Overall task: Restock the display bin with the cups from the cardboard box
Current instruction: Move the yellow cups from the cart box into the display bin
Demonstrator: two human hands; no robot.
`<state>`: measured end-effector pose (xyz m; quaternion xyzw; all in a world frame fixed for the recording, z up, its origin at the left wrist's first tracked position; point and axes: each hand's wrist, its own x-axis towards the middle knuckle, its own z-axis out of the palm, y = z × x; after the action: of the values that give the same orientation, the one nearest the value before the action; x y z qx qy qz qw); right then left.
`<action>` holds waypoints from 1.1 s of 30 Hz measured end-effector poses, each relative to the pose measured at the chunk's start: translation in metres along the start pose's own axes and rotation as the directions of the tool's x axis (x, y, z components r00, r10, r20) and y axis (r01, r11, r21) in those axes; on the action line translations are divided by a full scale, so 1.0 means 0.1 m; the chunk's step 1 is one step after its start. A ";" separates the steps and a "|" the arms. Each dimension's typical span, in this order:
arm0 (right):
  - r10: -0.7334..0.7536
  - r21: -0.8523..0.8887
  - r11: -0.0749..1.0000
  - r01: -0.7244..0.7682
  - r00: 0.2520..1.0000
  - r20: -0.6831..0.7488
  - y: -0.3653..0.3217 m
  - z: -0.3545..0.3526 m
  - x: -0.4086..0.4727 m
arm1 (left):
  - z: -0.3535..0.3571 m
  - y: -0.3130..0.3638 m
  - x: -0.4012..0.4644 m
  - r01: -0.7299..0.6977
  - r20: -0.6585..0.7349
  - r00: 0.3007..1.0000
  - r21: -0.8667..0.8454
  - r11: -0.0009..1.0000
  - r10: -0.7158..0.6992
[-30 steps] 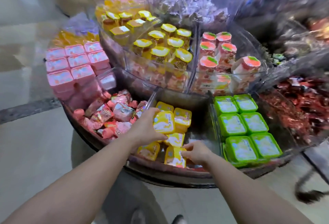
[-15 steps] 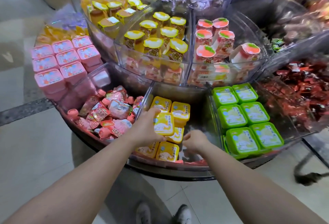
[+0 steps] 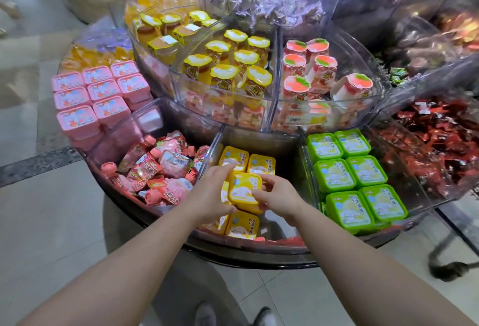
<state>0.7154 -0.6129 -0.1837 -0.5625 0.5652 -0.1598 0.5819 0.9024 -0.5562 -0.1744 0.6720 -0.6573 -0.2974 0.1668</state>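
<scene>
Holding a yellow cup [image 3: 245, 190] over the middle compartment of the display bin [image 3: 282, 141], left hand [image 3: 211, 196] curling round its left side, right hand [image 3: 278, 196] pinching its right edge. Sitting beneath and behind: more yellow cups [image 3: 261, 164]. Lying alongside: green cups [image 3: 350, 172] right, pink pouches [image 3: 160, 167] left.

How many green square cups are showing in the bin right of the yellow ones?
6 green cups, in two columns of three: back pair, middle pair, front pair. More may lie hidden underneath.
</scene>
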 end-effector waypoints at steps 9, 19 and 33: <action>0.165 -0.096 0.981 -0.169 0.985 -0.049 0.23 0.25 0.09 | 0.03 -0.43 -0.21 0.032 -0.182 0.983 0.247 0.968 0.014; 0.092 -0.056 0.993 -0.103 0.982 -0.164 0.03 0.54 0.20 | 0.04 -0.48 -0.23 0.043 -0.127 0.992 0.162 0.986 -0.023; -0.050 -0.365 0.931 -0.031 0.977 -0.209 -0.16 0.40 -0.02 | -0.01 -0.29 -0.14 0.082 -0.182 0.982 0.165 0.983 -0.051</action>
<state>0.7556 -0.5979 -0.1803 -0.6432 0.6417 -0.1144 0.4018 0.9262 -0.5402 -0.1887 0.7293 -0.6402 -0.1842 0.1559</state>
